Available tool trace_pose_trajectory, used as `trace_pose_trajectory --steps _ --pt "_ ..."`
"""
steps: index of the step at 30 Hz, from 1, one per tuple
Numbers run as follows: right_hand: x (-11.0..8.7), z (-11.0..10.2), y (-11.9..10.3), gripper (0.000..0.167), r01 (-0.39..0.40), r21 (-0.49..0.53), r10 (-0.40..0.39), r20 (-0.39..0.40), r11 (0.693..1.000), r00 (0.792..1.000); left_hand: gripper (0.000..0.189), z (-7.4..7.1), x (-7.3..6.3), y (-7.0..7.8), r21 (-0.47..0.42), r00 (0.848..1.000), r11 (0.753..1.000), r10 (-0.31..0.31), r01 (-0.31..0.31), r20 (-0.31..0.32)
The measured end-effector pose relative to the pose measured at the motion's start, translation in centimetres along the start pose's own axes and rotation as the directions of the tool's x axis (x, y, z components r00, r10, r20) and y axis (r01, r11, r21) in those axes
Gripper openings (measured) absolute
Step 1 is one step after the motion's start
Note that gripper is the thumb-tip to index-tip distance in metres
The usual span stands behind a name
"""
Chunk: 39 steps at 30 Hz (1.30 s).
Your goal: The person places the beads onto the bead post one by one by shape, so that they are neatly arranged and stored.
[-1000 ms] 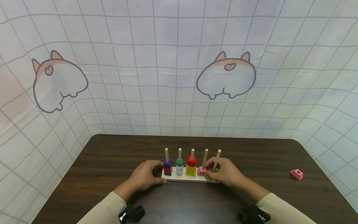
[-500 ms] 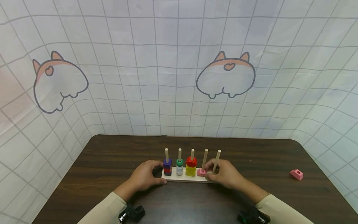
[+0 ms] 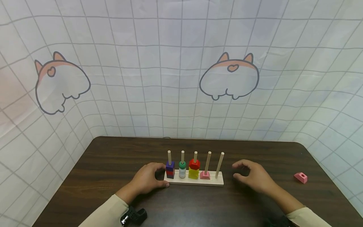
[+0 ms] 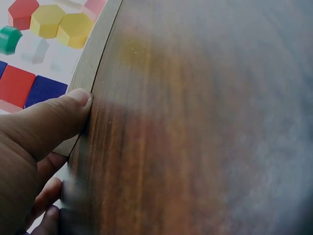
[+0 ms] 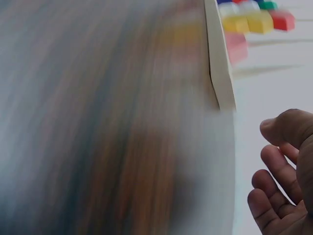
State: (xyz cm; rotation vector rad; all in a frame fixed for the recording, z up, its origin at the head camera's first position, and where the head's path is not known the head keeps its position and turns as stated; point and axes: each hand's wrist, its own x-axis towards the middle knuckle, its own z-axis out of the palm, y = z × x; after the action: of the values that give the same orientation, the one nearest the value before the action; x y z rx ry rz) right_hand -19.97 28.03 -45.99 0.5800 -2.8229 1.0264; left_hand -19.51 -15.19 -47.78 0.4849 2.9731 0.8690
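A pale wooden peg board (image 3: pixel 181 181) with several upright pegs stands on the table. My left hand (image 3: pixel 146 178) holds its left end, the thumb (image 4: pixel 73 103) along the front edge and fingers behind. On the pegs, from the left, are blue and red square blocks (image 3: pixel 170 170), a green block over white ones (image 3: pixel 182 169), a red block over yellow ones (image 3: pixel 194 168) and a pink block (image 3: pixel 205 175). The rightmost peg (image 3: pixel 219 165) is bare. My right hand (image 3: pixel 255 176) is off the board's right end, fingers loosely bent around nothing.
A loose pink block (image 3: pixel 301 177) with a hole lies to the right on the dark wooden table (image 3: pixel 127 151). Behind the table hangs a white gridded curtain (image 3: pixel 181 78) with cartoon animal drawings.
My right hand has let go of the pink block on the fourth peg and moved right, away from the board. The left hand stays at the board's left end.
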Motion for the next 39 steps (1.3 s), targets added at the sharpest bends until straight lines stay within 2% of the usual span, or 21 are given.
trace_pose_trajectory --steps 7,13,20,24,33,39 --pt "-2.6 -3.9 2.9 0.034 -0.092 -0.056 0.086 -0.088 0.994 0.992 0.064 0.0 -0.1 0.0 -0.003 1.000 1.000 0.002 -0.002 0.003" --pt "-4.9 -7.0 5.1 0.044 -0.180 -0.070 0.172 -0.104 0.981 0.980 0.064 0.0 -0.1 -0.1 -0.001 1.000 1.000 0.001 -0.001 0.002" --pt "-6.8 -9.9 7.4 0.047 -0.248 -0.120 0.228 -0.159 0.961 0.961 0.063 0.0 0.0 0.0 -0.001 1.000 1.000 -0.005 0.005 0.002" --pt "-7.5 -10.7 8.7 0.051 -0.298 -0.127 0.274 -0.180 0.946 0.945 0.063 0.0 0.1 -0.1 0.003 1.000 1.000 -0.006 0.006 0.007" --pt "-8.0 -12.2 11.4 0.064 -0.352 -0.208 0.326 -0.149 0.912 0.933 0.063 -0.1 0.1 0.0 0.003 1.000 1.000 0.001 -0.001 0.012" --pt "-8.2 -12.0 12.6 0.061 -0.370 -0.251 0.348 -0.130 0.894 0.928 0.063 -0.1 0.1 0.0 0.002 1.000 1.000 0.002 -0.002 0.013"
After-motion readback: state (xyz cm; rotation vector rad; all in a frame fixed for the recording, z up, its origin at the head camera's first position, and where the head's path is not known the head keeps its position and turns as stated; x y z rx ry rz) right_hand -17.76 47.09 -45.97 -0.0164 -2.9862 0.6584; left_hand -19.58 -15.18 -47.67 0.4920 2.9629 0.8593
